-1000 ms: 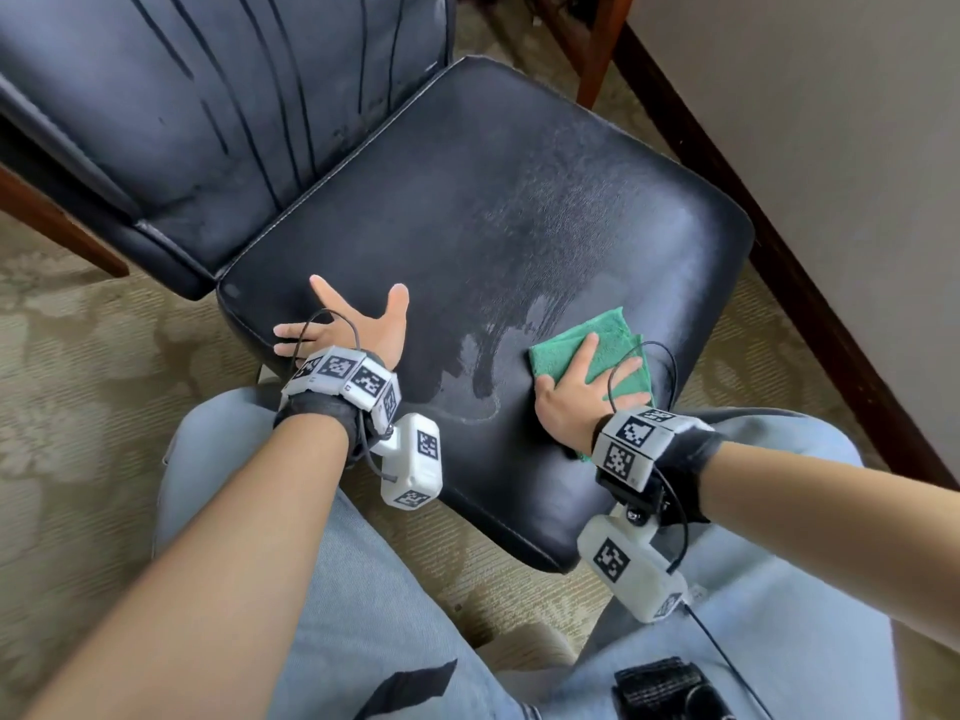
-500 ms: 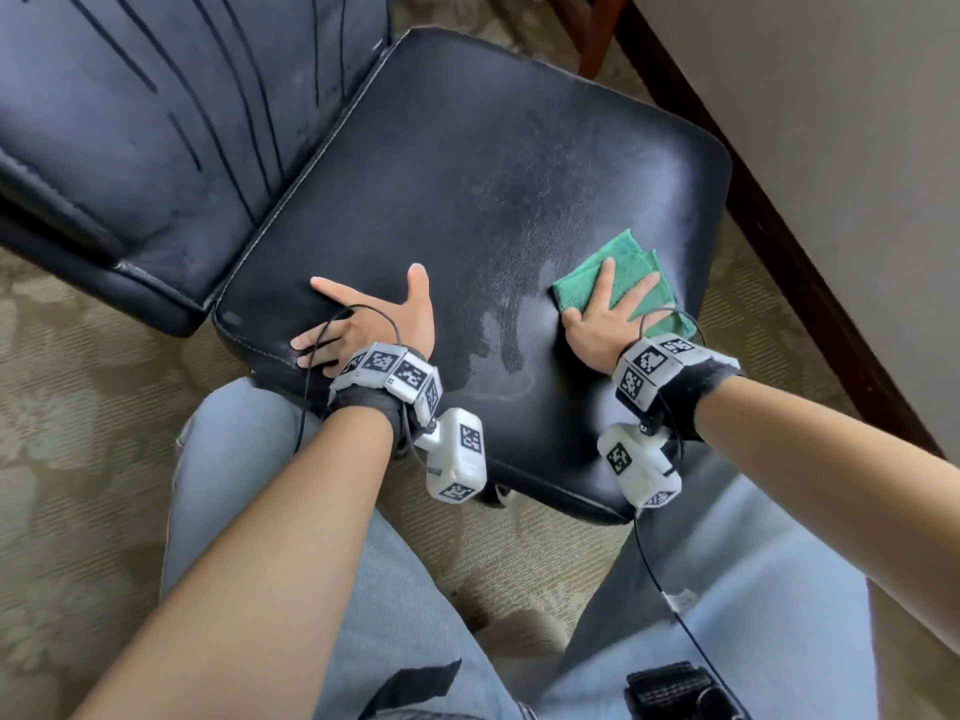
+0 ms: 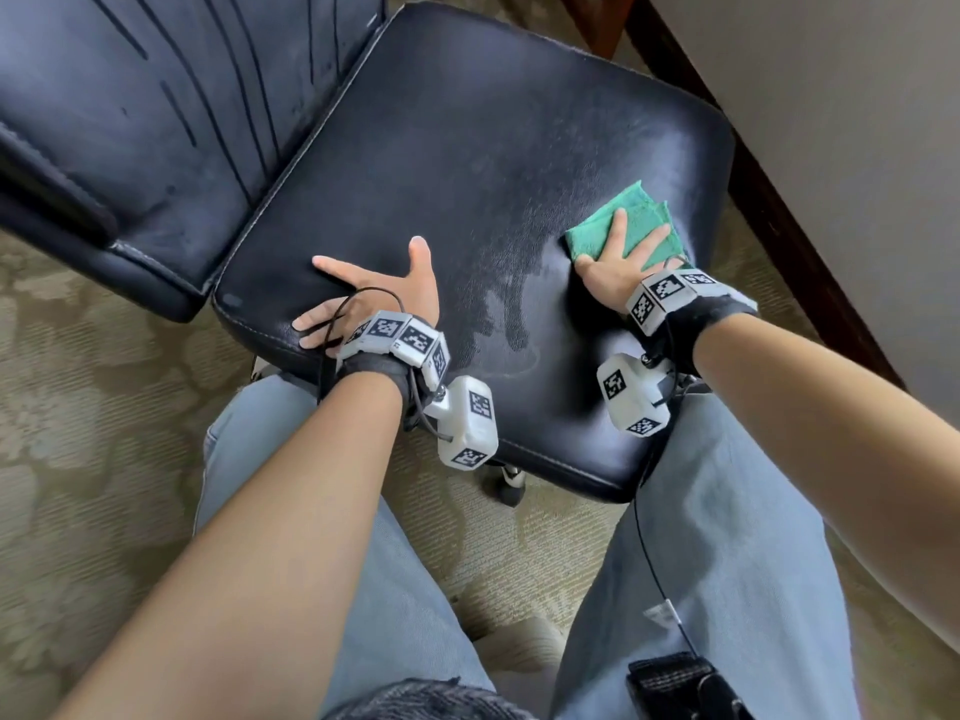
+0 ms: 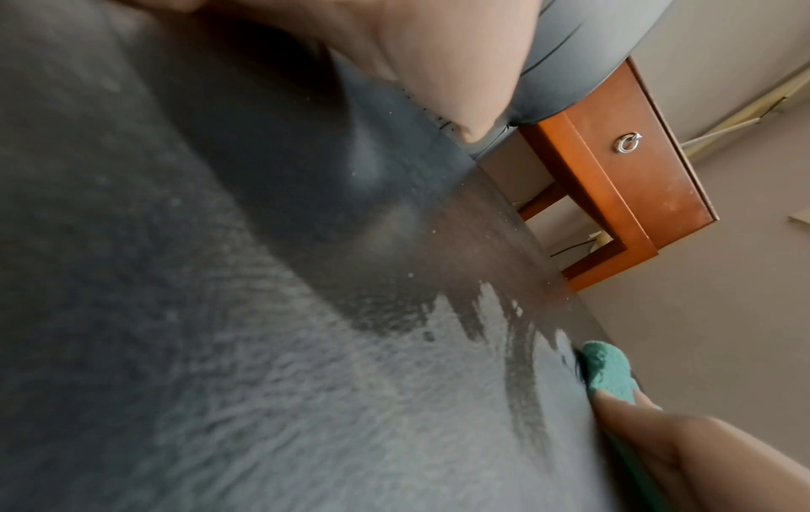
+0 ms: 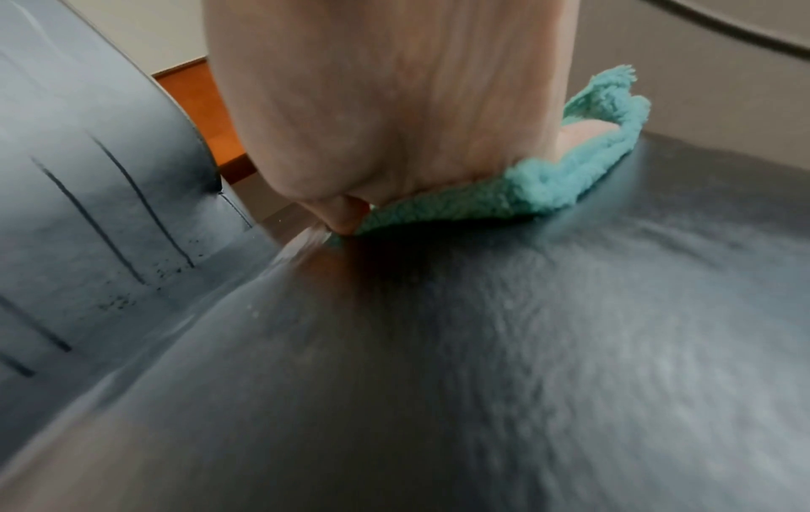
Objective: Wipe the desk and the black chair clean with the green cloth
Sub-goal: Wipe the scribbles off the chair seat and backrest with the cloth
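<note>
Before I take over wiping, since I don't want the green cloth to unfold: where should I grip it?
Probably from above, as the right hand does now. The green cloth lies folded flat on the black chair seat, its loose layered edges toward the far right corner. Press a flat palm over the middle, thumb at the near folded edge.

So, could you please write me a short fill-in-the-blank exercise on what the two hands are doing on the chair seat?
1. The right hand presses the ____ cloth flat on the seat.
2. The left hand rests on the black chair and holds ____.
3. The cloth lies near the seat edge closest to the ____.
4. The wet streaks lie ____ the two hands.

Missing words: green; nothing; wall; between
</note>
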